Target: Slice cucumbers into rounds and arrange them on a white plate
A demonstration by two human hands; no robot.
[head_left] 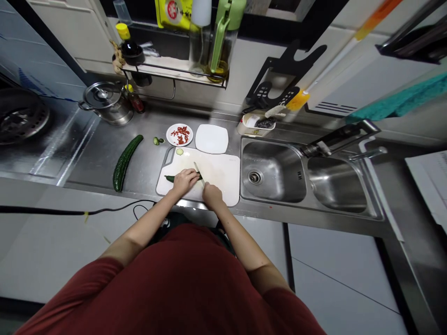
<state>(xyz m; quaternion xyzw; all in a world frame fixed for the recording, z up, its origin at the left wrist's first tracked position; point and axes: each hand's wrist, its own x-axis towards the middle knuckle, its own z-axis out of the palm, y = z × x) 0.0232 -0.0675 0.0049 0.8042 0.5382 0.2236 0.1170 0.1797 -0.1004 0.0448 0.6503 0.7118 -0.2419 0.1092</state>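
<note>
On the white cutting board (223, 179) lies a green cucumber piece (170, 178), with my left hand (186, 181) closed over its right part. My right hand (212, 195) grips a knife (200, 171), whose blade points up and left against the cucumber's right end. A pale slice (179, 151) rests near the board's top left. Left of the board a long whole cucumber (125, 163) lies on the steel counter. Small green end pieces (156, 141) sit between it and a plate (168, 135) of chopped red bits. Beside that plate is a white square plate (211, 138).
A double sink (274, 172) with a faucet (349, 137) adjoins the board's right side. At the back left stand a lidded pot (111, 104) and a small red bottle (135, 100). A shelf (174, 70) with bottles hangs behind the plates.
</note>
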